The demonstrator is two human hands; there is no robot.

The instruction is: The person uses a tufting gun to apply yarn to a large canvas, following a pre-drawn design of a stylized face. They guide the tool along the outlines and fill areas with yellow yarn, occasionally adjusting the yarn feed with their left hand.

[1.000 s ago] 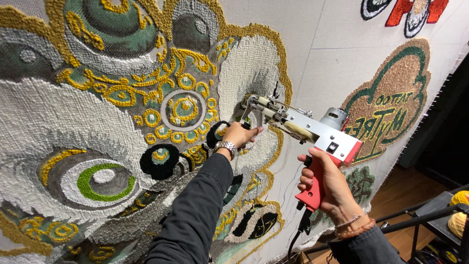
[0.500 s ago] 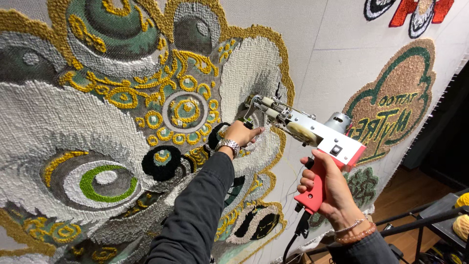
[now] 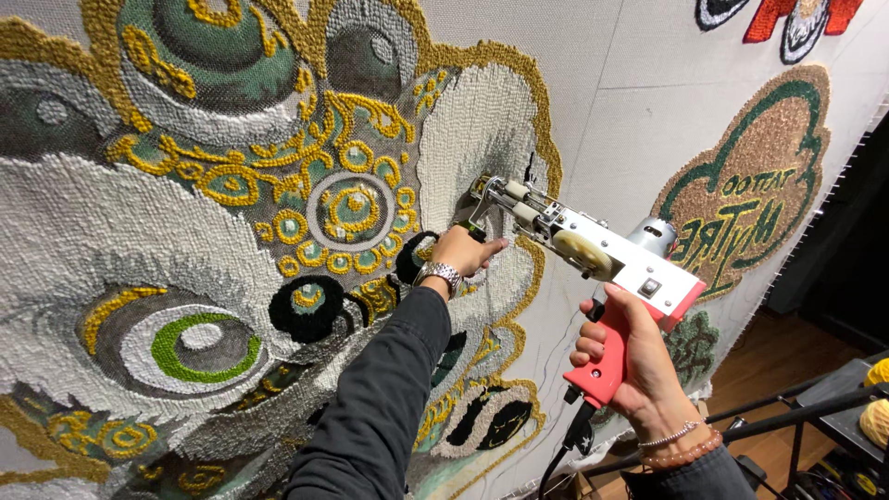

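Note:
A white tufting gun (image 3: 593, 252) with a red pistol grip points its needle end into a large tufted rug (image 3: 231, 185) stretched on an upright cloth. My right hand (image 3: 630, 356) is closed around the red grip, low on the right. My left hand (image 3: 468, 250), with a metal watch on the wrist and a dark sleeve, grips the gun's front handle close to the rug surface. The needle tip meets a white tufted patch edged in yellow yarn. The rug pattern shows green, grey, white and yellow swirls with a round eye shape.
A smaller tufted badge (image 3: 755, 185) in tan and green sits on the cloth to the right, and part of another design (image 3: 787, 23) shows at the top right. A black metal frame (image 3: 796, 417) and yellow yarn (image 3: 875, 417) stand low on the right over a wooden floor.
The gun and both hands have shifted slightly to the right and down along the white patch's edge. Both grips are the same.

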